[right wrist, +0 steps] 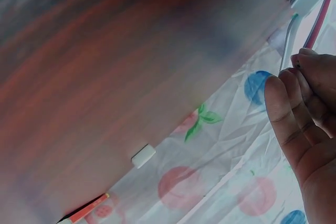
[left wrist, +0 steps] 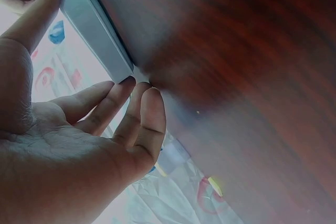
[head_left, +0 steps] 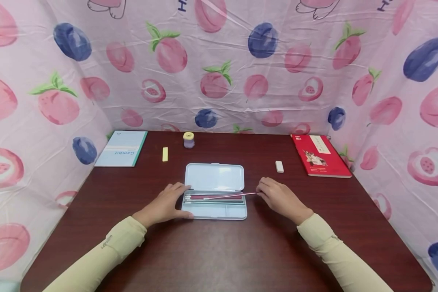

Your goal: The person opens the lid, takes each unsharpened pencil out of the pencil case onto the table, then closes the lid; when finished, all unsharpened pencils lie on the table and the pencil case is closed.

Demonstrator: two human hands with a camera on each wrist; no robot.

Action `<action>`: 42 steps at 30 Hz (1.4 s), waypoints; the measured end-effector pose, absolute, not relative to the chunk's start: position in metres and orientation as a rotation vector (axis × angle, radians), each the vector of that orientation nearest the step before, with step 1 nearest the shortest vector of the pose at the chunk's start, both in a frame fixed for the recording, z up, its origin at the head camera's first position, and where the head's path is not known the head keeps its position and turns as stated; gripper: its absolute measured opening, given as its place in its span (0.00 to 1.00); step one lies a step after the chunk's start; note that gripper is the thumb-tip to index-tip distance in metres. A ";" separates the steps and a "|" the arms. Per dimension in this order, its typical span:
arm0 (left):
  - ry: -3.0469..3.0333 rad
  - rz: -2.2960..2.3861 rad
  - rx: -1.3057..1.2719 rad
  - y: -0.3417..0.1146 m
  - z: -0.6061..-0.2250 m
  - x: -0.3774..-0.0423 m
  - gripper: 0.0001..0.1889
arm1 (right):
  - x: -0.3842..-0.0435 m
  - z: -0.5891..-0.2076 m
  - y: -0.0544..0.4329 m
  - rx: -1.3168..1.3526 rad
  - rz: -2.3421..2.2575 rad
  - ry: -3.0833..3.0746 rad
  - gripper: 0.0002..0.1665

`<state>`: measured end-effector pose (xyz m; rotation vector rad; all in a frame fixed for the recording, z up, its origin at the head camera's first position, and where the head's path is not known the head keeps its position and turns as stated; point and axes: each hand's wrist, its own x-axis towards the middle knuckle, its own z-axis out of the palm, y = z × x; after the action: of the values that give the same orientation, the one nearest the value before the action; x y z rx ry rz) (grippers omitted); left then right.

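A light blue pencil case (head_left: 208, 211) lies with its lid (head_left: 214, 177) folded back in the head view. Several pencils (head_left: 193, 197) lie in its rear compartment. My left hand (head_left: 165, 205) holds the case's left end, thumb at the front corner and fingers at the back. The left wrist view shows that hand (left wrist: 89, 124) spanning the case's end (left wrist: 97, 30). At the case's right, my right hand (head_left: 282, 199) pinches the end of a pinkish pencil (head_left: 237, 196), which slants over the compartment. The right wrist view shows its thumb and fingers (right wrist: 304, 103) together at the pencil (right wrist: 318, 19).
Behind the case stand a yellow strip (head_left: 165, 154) and a small yellow-and-purple jar-like object (head_left: 188, 140). A white eraser (head_left: 279, 166) lies at right. A blue notebook (head_left: 121, 149) and a red book (head_left: 321, 156) flank the table (head_left: 219, 251). Printed cloth (head_left: 233, 109) hangs around it.
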<state>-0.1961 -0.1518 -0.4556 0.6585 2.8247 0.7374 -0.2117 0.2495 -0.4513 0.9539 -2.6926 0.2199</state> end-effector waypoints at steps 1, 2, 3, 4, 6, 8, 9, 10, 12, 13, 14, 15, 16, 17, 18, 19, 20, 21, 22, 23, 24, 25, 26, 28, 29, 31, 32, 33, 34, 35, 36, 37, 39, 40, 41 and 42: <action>2.825 0.737 0.658 -0.152 -0.456 -0.196 0.53 | -0.212 -0.451 0.251 0.949 0.222 -2.695 0.15; 2.825 0.737 0.658 -0.152 -0.456 -0.196 0.53 | -0.211 -0.451 0.252 0.946 0.224 -2.696 0.15; 2.826 0.738 0.657 -0.152 -0.456 -0.196 0.53 | -0.211 -0.451 0.253 0.942 0.227 -2.697 0.15; 2.827 0.736 0.656 -0.152 -0.456 -0.196 0.53 | -0.211 -0.452 0.254 0.940 0.231 -2.697 0.15; 2.827 0.738 0.659 -0.152 -0.456 -0.197 0.53 | -0.211 -0.452 0.257 0.934 0.232 -2.699 0.15; 2.828 0.738 0.662 -0.151 -0.457 -0.197 0.52 | -0.211 -0.453 0.260 0.926 0.236 -2.702 0.16; 2.827 0.737 0.663 -0.151 -0.457 -0.197 0.52 | -0.211 -0.453 0.261 0.923 0.237 -2.701 0.16; 2.827 0.738 0.662 -0.151 -0.457 -0.197 0.52 | -0.211 -0.453 0.262 0.920 0.238 -2.700 0.16; 2.828 0.737 0.660 -0.152 -0.457 -0.197 0.52 | -0.210 -0.452 0.265 0.910 0.248 -2.701 0.16; 2.828 0.736 0.660 -0.151 -0.457 -0.197 0.52 | -0.209 -0.451 0.266 0.904 0.254 -2.703 0.16; 2.828 0.734 0.658 -0.151 -0.457 -0.197 0.52 | -0.208 -0.450 0.268 0.900 0.260 -2.703 0.17; 2.827 0.735 0.653 -0.151 -0.457 -0.197 0.53 | -0.208 -0.450 0.270 0.897 0.266 -2.702 0.17; 2.826 0.734 0.651 -0.151 -0.457 -0.197 0.53 | -0.208 -0.449 0.272 0.892 0.273 -2.701 0.18; 2.825 0.735 0.651 -0.151 -0.457 -0.196 0.53 | -0.207 -0.449 0.274 0.887 0.278 -2.698 0.18; 2.823 0.734 0.650 -0.150 -0.457 -0.196 0.53 | -0.207 -0.448 0.276 0.888 0.282 -2.689 0.18; 2.822 0.735 0.650 -0.150 -0.457 -0.196 0.53 | -0.207 -0.448 0.279 0.889 0.283 -2.678 0.18; 2.820 0.739 0.649 -0.150 -0.456 -0.196 0.52 | -0.208 -0.448 0.281 0.889 0.288 -2.665 0.18; 2.819 0.741 0.648 -0.150 -0.456 -0.196 0.52 | -0.208 -0.448 0.283 0.892 0.293 -2.648 0.18; 2.820 0.740 0.651 -0.150 -0.456 -0.196 0.52 | -0.208 -0.447 0.286 0.897 0.295 -2.631 0.18; 2.819 0.742 0.651 -0.150 -0.455 -0.196 0.52 | -0.208 -0.447 0.287 0.902 0.295 -2.615 0.17; 2.819 0.741 0.651 -0.150 -0.455 -0.196 0.52 | -0.209 -0.447 0.289 0.909 0.297 -2.598 0.17; 2.819 0.741 0.651 -0.150 -0.455 -0.196 0.52 | -0.209 -0.447 0.291 0.913 0.299 -2.587 0.17; 2.820 0.740 0.652 -0.150 -0.455 -0.196 0.52 | -0.209 -0.447 0.292 0.918 0.298 -2.575 0.17; 2.823 0.734 0.652 -0.150 -0.456 -0.196 0.52 | -0.209 -0.447 0.295 0.923 0.292 -2.564 0.17; 2.824 0.734 0.652 -0.150 -0.456 -0.196 0.52 | -0.209 -0.446 0.296 0.922 0.288 -2.565 0.17; 2.824 0.734 0.651 -0.150 -0.456 -0.196 0.52 | -0.208 -0.446 0.298 0.910 0.281 -2.577 0.16; 2.823 0.734 0.651 -0.150 -0.457 -0.197 0.52 | -0.208 -0.446 0.300 0.905 0.279 -2.584 0.16; 2.823 0.734 0.651 -0.150 -0.457 -0.197 0.52 | -0.207 -0.446 0.302 0.898 0.277 -2.592 0.16; 2.822 0.735 0.652 -0.150 -0.457 -0.197 0.52 | -0.207 -0.445 0.304 0.891 0.277 -2.601 0.16; 2.821 0.734 0.654 -0.150 -0.457 -0.197 0.52 | -0.206 -0.445 0.306 0.883 0.280 -2.609 0.16; 2.821 0.733 0.656 -0.150 -0.456 -0.196 0.52 | -0.205 -0.445 0.309 0.877 0.283 -2.615 0.16; 2.821 0.733 0.657 -0.150 -0.456 -0.196 0.52 | -0.205 -0.445 0.311 0.875 0.285 -2.615 0.17; 2.821 0.732 0.658 -0.150 -0.456 -0.196 0.52 | -0.204 -0.444 0.315 0.871 0.286 -2.613 0.17; 2.821 0.732 0.657 -0.150 -0.456 -0.196 0.52 | -0.204 -0.444 0.317 0.866 0.286 -2.612 0.17; 2.821 0.733 0.655 -0.150 -0.456 -0.196 0.52 | -0.203 -0.444 0.319 0.865 0.282 -2.608 0.17; 2.821 0.734 0.653 -0.150 -0.456 -0.196 0.52 | -0.203 -0.443 0.321 0.866 0.282 -2.602 0.17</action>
<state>-0.1964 -0.1501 -0.4556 0.6532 2.8206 0.7339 -0.2033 0.3207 -0.4435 0.8664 -2.6024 0.2824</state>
